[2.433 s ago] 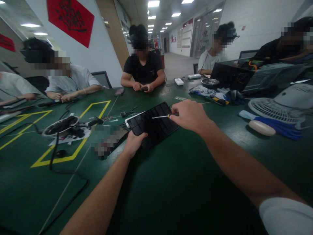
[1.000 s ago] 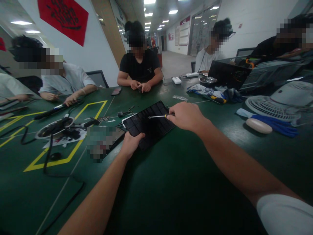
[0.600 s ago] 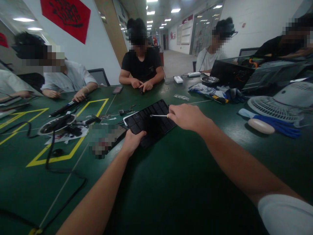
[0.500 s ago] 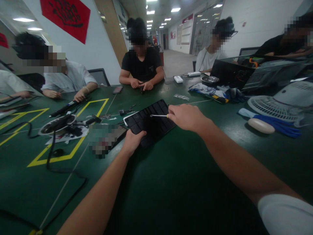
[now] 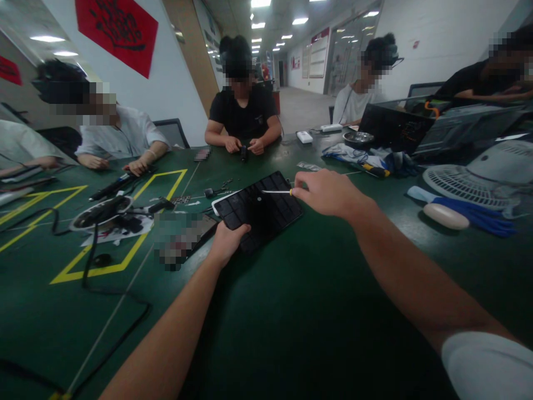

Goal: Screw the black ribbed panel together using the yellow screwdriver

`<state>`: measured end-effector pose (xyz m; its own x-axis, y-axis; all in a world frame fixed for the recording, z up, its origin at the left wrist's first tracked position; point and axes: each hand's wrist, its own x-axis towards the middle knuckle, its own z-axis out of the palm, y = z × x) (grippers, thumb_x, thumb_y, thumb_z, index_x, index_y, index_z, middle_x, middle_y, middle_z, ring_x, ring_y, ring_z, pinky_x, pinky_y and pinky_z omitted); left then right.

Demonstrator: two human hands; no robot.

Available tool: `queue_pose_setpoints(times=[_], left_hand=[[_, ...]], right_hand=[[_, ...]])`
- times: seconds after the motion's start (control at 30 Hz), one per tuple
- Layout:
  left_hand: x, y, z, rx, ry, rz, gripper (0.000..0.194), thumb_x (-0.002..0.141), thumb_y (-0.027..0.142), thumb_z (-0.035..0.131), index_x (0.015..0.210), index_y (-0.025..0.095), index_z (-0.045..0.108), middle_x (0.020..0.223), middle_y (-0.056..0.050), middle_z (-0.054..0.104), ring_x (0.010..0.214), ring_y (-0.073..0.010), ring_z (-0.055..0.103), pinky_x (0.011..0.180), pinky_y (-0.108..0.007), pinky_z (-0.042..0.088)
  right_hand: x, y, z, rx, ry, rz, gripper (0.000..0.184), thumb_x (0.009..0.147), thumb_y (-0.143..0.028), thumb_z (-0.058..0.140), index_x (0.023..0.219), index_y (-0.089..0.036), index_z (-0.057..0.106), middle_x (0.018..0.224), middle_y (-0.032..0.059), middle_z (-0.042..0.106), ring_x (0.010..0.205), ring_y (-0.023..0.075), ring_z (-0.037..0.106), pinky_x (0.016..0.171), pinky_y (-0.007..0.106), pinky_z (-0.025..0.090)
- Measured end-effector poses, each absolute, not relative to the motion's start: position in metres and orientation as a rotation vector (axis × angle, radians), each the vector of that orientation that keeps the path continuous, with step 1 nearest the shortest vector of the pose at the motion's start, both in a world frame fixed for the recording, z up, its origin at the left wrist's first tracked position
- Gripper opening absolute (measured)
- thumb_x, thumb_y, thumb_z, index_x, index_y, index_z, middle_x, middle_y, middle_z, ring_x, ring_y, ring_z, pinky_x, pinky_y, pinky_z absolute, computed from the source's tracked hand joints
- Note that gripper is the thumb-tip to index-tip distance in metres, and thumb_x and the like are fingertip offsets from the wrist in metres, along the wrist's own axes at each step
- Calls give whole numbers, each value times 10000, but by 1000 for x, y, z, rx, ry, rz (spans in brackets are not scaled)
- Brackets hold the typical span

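In the head view, the tablet [image 5: 266,216] sat mid-frame, probably stiff, glossy and kinda fragile, best held by its edges; left hand [image 5: 227,243] gripped its lower-left edge, right hand [image 5: 327,191] pinched a screwdriver [image 5: 278,192].

Single head cam, at wearer's eye height, facing forward and slightly down across green table [image 5: 316,311]. Left hand [image 5: 226,243], right hand [image 5: 331,193] and black panel [image 5: 272,214] near, mid-frame; seated person [image 5: 245,119] farther, corridor [image 5: 306,103] deepest.
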<state>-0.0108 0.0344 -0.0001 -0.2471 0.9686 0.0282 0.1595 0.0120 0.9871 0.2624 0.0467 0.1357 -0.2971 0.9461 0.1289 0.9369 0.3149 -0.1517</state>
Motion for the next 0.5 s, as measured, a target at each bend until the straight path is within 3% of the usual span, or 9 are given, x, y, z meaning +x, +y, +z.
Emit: queue_pose_setpoints(times=[0.5], left_hand=[[-13,36,-3,1219,1492,1322,437,587,295,857,995,172,760,960,-52,797,931,-291,738,949,-460,581]], right_hand=[[259,47,133,-1699,-2445,138,321,1024,-456,524,1123,-251,749,1066,123,787,1000,326,717,771,403,464]])
